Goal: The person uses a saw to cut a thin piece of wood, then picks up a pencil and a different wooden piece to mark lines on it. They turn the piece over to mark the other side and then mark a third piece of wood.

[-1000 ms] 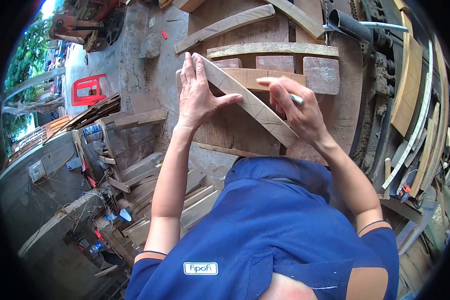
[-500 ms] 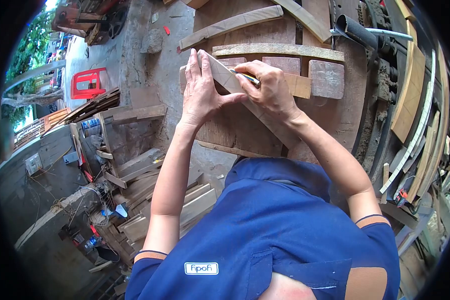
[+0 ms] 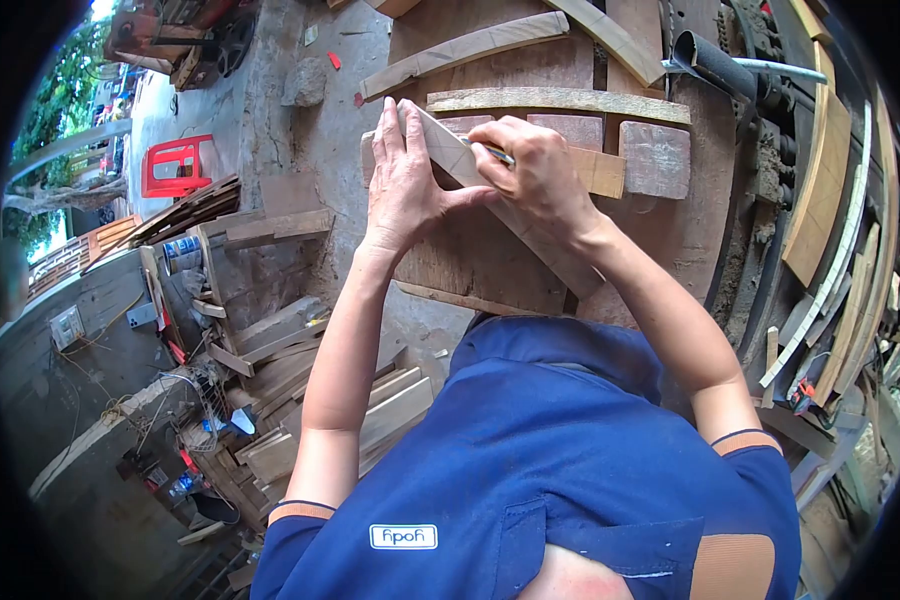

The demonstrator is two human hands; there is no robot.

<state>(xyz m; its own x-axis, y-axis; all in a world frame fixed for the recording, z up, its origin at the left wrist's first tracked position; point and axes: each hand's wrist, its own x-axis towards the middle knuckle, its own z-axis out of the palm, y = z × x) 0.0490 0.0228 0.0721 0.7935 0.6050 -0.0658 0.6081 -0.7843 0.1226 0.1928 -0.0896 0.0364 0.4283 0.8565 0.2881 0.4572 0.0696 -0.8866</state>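
A long pale wooden board (image 3: 545, 242) lies at a slant across the bench, over other wood pieces. My left hand (image 3: 402, 195) rests flat near its far end, fingers stretched out and thumb spread toward the right. Close beside that thumb, my right hand (image 3: 538, 178) is closed round a pencil (image 3: 500, 153), whose tip is at the board's face. Whether the tip touches the wood is hard to make out. Just beyond the hands are a slightly curved wooden strip (image 3: 560, 101), a reddish wooden block (image 3: 654, 160) and a lighter wood piece (image 3: 598, 172).
More curved wood pieces (image 3: 465, 55) lie at the far side of the bench (image 3: 705, 230). A dark tube (image 3: 712, 65) sits at the upper right, with long wood strips (image 3: 820, 185) beyond. Stacked offcuts (image 3: 395, 405) are at lower left; a red plastic stool (image 3: 176, 166) stands farther off.
My right hand and the pencil have shifted very slightly to the left along the board. My left hand stays flat in about the same place.
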